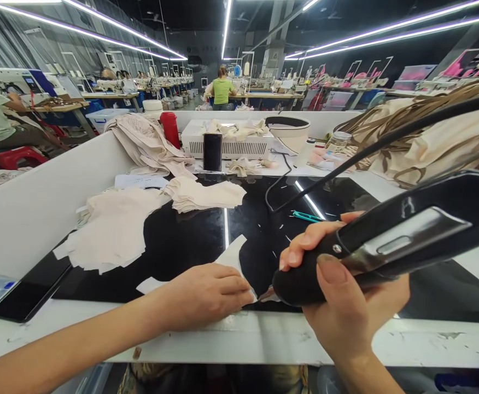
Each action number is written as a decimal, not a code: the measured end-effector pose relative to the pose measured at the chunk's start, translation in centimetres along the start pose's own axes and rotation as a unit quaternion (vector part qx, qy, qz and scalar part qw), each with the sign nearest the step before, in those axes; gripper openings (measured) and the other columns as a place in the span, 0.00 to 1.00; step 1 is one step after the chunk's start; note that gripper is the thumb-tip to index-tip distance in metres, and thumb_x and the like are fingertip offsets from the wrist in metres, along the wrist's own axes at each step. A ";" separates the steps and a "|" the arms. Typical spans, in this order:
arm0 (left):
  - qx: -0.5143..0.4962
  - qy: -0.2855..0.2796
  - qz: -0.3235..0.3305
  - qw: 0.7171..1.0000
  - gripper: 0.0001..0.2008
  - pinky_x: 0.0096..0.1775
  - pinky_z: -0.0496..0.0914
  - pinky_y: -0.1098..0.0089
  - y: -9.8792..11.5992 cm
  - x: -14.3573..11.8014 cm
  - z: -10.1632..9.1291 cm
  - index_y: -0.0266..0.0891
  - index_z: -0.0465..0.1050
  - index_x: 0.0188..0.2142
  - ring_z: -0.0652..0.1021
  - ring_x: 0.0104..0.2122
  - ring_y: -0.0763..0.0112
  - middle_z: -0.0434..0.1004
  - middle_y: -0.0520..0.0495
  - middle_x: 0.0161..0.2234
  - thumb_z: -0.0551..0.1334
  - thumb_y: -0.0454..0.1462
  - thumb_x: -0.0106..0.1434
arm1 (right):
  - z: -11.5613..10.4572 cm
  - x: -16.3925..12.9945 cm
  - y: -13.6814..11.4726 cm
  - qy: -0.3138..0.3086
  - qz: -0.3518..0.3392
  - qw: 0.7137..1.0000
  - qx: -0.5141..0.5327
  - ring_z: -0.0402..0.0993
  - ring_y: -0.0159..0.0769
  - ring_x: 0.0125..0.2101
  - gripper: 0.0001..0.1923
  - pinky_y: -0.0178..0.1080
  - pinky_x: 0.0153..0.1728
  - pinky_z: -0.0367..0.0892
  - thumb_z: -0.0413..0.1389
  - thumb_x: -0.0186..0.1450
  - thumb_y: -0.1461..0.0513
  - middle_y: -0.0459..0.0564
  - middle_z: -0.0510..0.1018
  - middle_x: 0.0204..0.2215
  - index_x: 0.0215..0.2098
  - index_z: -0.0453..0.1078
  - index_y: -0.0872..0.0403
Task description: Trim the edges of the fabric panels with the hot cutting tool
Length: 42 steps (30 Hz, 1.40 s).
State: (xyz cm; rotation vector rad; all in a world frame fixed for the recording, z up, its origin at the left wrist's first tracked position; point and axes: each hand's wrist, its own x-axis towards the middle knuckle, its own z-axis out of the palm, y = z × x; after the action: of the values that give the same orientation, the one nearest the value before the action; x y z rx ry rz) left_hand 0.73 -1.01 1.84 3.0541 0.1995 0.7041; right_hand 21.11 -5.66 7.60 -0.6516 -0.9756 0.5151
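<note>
Across a cream cut fabric piece lies my left hand, its fingers together and pressing the piece's near edge onto a glossy black board. My right hand is wrapped around a thick black corded hand tool with a silver panel. The tool's narrow metal tip points left, close to my left fingertips at the fabric's edge. Whether the tip touches the fabric I cannot tell. Beyond my hands, stacks of cream cut pieces lie on the board's left and far side.
A teal cutter and small scraps lie on the board. A dark phone is at left; another phone stands against a white box. The tool's cable arches over the right side. Fabric heaps flank the table.
</note>
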 end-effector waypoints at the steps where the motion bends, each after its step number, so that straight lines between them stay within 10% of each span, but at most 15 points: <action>1: -0.004 -0.009 -0.007 1.000 0.13 0.60 0.79 0.67 0.1 0.0 -0.1 0.33 0.81 0.55 0.86 0.51 0.66 0.88 0.43 0.51 0.57 0.29 0.84 | 0.1 0.0 0.0 0.005 0.000 1.000 0.001 0.77 0.35 0.22 0.17 0.38 0.19 0.75 0.76 0.64 0.58 0.43 0.82 0.30 0.44 0.74 0.46; 42: -0.021 -0.019 -0.073 0.997 0.10 0.62 0.77 0.65 0.1 -1.0 -0.3 0.40 0.80 0.59 0.83 0.54 0.63 0.84 0.41 0.52 0.62 0.32 0.83 | 0.0 -0.2 0.3 -0.014 0.009 1.000 -0.011 0.77 0.36 0.24 0.22 0.40 0.22 0.77 0.77 0.65 0.56 0.42 0.81 0.31 0.52 0.76 0.47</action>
State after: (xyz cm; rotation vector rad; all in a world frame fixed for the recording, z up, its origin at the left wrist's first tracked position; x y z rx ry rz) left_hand -0.28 -1.27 1.62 2.9722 0.3974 0.6343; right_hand 20.97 -5.50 7.28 -0.6738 -1.0039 0.5312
